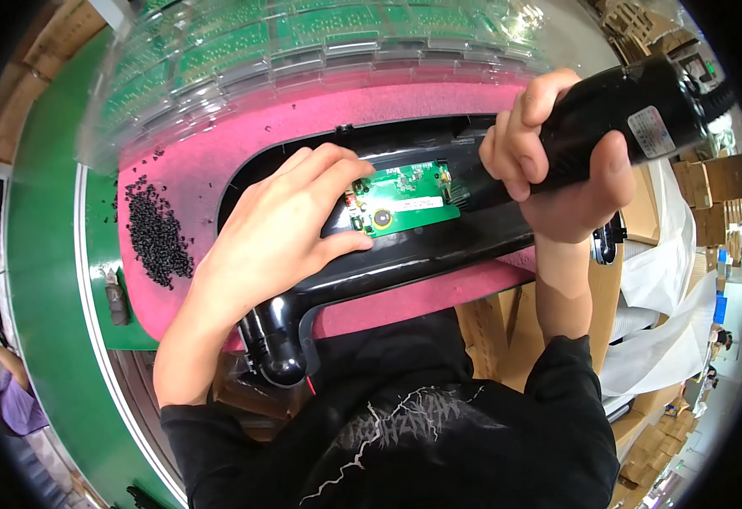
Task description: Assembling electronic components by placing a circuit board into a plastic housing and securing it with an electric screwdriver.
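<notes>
A green circuit board [413, 202] lies over the hollow of a long, glossy black plastic housing [388, 265]. My left hand [282, 216] rests on the housing, its thumb and fingers gripping the board's left end. In my right hand [549, 161] is a thick black electric screwdriver [596, 114], with the fingers wrapped round its body. The tool slants down to the left, its narrow end close to the board's right edge. Whether its tip touches a screw cannot be made out.
Small black screws [157, 233] form a pile on the pink mat [146, 310]. Clear trays [303, 64] of green boards stand behind. A small dark tool [116, 299] lies on the green table [44, 237]. Cardboard and white wrapping [655, 314] are at the right; another person [19, 399] is far left.
</notes>
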